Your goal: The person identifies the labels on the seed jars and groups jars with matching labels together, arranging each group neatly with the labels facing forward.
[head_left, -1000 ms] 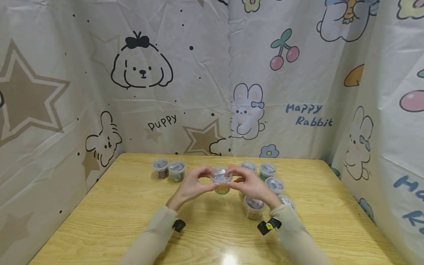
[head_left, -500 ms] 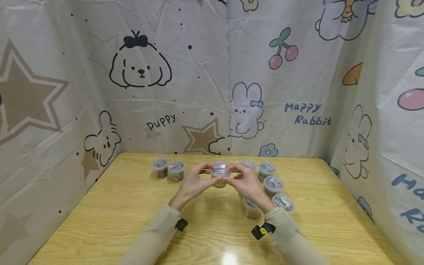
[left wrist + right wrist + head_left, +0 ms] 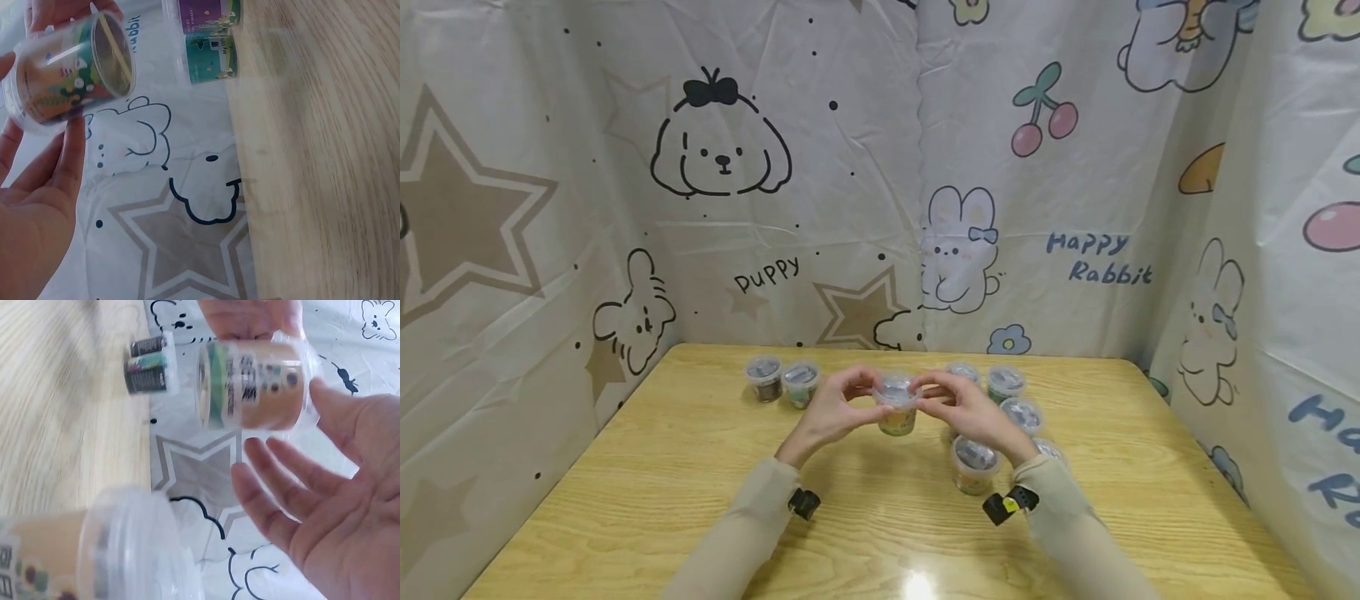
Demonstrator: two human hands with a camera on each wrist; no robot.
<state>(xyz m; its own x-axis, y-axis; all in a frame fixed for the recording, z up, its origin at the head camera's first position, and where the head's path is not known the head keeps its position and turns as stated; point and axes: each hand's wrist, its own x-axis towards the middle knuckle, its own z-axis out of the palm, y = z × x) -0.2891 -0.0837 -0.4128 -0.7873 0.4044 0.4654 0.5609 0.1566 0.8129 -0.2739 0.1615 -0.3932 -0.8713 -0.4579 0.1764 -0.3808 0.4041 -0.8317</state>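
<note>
A clear plastic tub with an orange printed label (image 3: 897,417) is held up between both hands, above the table. My left hand (image 3: 835,408) grips the left side of its lid rim with thumb and fingers. On the opposite side, the thumb and forefinger of my right hand (image 3: 966,408) pinch the same rim. In the left wrist view the underside of the tub (image 3: 62,75) shows, with a pale straight strip across it. In the right wrist view the other fingers of my right hand (image 3: 337,481) stretch out below the tub.
Two lidded tubs, one dark (image 3: 765,383) and one green (image 3: 801,387), stand at the back left of the wooden table (image 3: 700,483). Several more stand right of the hands, including an orange one (image 3: 975,467) by the right wrist. A printed cloth (image 3: 850,208) hangs behind.
Both hands raised the tub slightly, then lowered it a little again, so more of its side label shows now. The hands keep their hold at the lid rim; the standing tubs stay put.
</note>
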